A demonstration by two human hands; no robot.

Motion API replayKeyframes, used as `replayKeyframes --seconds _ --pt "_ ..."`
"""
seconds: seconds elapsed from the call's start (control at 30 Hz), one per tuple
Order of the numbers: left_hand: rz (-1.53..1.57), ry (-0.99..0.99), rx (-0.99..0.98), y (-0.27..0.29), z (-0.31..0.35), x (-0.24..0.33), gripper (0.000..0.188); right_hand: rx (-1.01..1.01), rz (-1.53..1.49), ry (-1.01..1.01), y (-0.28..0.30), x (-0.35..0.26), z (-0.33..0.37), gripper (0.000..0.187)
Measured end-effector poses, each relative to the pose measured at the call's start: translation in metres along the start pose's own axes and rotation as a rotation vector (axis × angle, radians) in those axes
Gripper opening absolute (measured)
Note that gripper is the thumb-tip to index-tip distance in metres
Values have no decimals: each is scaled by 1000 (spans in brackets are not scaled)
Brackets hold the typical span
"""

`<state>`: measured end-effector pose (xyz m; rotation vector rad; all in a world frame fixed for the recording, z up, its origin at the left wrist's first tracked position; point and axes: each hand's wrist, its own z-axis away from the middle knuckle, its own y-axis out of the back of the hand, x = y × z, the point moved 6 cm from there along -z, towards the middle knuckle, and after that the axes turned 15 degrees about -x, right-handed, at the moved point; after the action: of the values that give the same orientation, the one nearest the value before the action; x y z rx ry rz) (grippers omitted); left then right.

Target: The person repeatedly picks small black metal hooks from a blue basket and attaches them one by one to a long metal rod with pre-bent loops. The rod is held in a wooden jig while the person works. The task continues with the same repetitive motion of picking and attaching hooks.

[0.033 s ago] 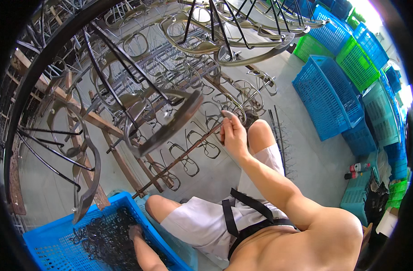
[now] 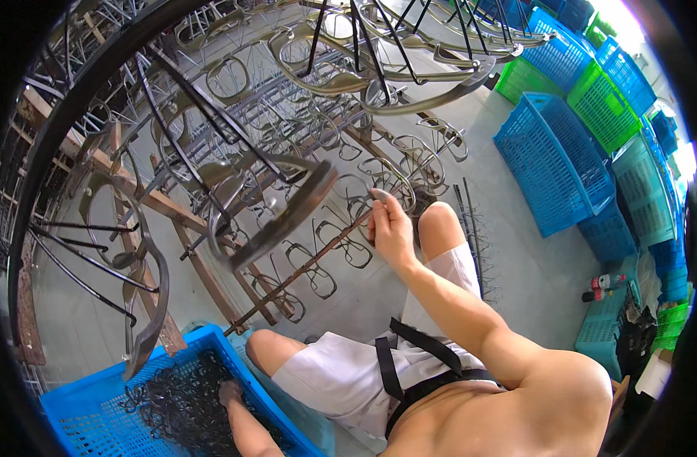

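My right hand (image 2: 390, 228) is raised in front of my knees, its fingers pinched on an eyeglass frame (image 2: 354, 185) at the upper end of a brown rod (image 2: 299, 270). Several eyeglass frames hang along this rod, among them a dark one (image 2: 312, 278). Down at the left, my left hand (image 2: 230, 392) reaches into a blue basket (image 2: 74, 400) and rests in a heap of black eyeglass frames (image 2: 177, 407). The left fingers are dark and partly hidden among the pieces, so their grip does not show.
Large racks of eyeglass frames (image 2: 394, 80) on wires fill the upper left, some hanging close overhead. A wooden stand (image 2: 200, 270) holds rods. Stacked blue baskets (image 2: 543, 164) and green baskets (image 2: 604, 107) line the right. Thin rods (image 2: 470, 228) lie beside my knee.
My right hand has shifted slightly left with the eyeglass frame. The large frame hanging close overhead has swung a little left. My left hand stays in the basket.
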<state>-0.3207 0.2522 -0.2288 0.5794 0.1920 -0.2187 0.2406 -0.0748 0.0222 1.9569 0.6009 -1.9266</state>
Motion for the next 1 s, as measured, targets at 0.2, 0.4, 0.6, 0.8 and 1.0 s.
replayKeyframes --seconds 0.2,0.4,0.6,0.8,1.0 --pt "234 12 167 27 69 -9 57 27 -40 -71 -11 16 -8 24" --pt "470 -210 241 8 65 -98 47 -87 -358 -129 -35 17 -14 24" --pt "782 -204 538 31 166 -61 27 20 -291 -79 -13 19 -15 25" --pt "1128 -386 765 27 208 -75 27 -32 -299 -101 -14 18 -15 25" --pt "1170 -528 786 21 224 -57 29 -79 -111 -36 -27 16 -4 25"
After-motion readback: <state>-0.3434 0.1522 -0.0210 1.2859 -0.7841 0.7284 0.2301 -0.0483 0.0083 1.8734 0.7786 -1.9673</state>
